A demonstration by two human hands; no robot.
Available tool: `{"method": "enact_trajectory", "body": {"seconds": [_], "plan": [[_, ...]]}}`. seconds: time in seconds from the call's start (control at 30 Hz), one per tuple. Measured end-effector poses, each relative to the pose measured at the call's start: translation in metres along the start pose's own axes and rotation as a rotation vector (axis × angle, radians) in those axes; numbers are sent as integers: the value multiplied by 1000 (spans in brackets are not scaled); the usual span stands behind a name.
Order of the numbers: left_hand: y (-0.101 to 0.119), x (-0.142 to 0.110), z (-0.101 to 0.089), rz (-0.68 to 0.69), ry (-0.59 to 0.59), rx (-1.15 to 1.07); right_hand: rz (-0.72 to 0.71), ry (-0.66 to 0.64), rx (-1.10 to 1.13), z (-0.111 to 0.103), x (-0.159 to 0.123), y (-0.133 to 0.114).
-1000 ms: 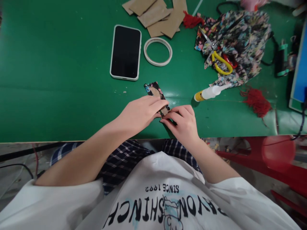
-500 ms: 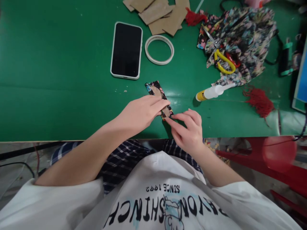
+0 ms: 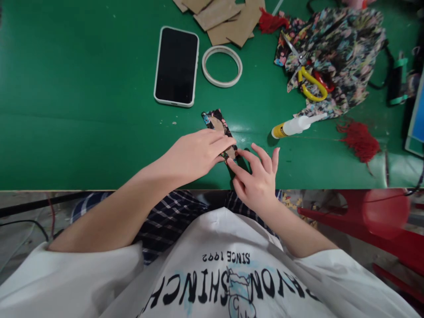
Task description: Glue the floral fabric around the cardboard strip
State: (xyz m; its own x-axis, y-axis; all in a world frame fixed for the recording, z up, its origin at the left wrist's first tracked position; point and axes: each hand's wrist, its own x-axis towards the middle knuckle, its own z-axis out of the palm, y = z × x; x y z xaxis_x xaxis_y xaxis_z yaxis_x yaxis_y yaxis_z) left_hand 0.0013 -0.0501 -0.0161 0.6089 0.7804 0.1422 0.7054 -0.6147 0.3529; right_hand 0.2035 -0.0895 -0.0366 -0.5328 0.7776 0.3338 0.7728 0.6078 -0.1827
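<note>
A small cardboard piece wrapped in dark floral fabric (image 3: 216, 123) lies on the green table (image 3: 82, 110) near its front edge. My left hand (image 3: 195, 152) lies flat over the near half of it, fingers stretched out and pressing down. My right hand (image 3: 256, 176) is just right of it, fingers spread, with the thumb and forefinger tips touching the piece's near corner. Most of the piece's near end is hidden under my left fingers.
A phone (image 3: 176, 66) and a ring of tape (image 3: 222, 66) lie beyond the piece. Cardboard pieces (image 3: 225, 17) sit at the far edge. To the right are a glue bottle (image 3: 293, 126), floral cloth (image 3: 334, 48) with yellow-handled scissors (image 3: 311, 84), and red tassels (image 3: 359, 134).
My right hand has drawn back from pinching the piece's near corner and its fingers have spread apart. My left hand stays pressed on the piece.
</note>
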Motion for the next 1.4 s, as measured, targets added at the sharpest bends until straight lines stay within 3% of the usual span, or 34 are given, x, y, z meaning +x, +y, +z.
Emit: {"method": "enact_trajectory", "body": {"seconds": [0.23, 0.47, 0.73, 0.87, 1.13, 1.27, 1.4], "plan": [[6, 4, 0, -26, 2, 107, 61, 19, 55, 5, 1, -3], [5, 7, 0, -52, 13, 102, 123, 136, 332, -5, 2, 14], [3, 6, -2, -73, -7, 44, -68, -26, 127, -8, -1, 16], [3, 6, -2, -83, -19, 28, -104, -20, 79, -5, 2, 8], [2, 3, -1, -65, -9, 11, -7, 21, 45, 0, 6, 3], [4, 2, -5, -63, -43, -10, 51, 15, 236, -1, 9, 8], [9, 4, -6, -76, -54, 7, 149, 158, 373, -5, 7, 19]]}}
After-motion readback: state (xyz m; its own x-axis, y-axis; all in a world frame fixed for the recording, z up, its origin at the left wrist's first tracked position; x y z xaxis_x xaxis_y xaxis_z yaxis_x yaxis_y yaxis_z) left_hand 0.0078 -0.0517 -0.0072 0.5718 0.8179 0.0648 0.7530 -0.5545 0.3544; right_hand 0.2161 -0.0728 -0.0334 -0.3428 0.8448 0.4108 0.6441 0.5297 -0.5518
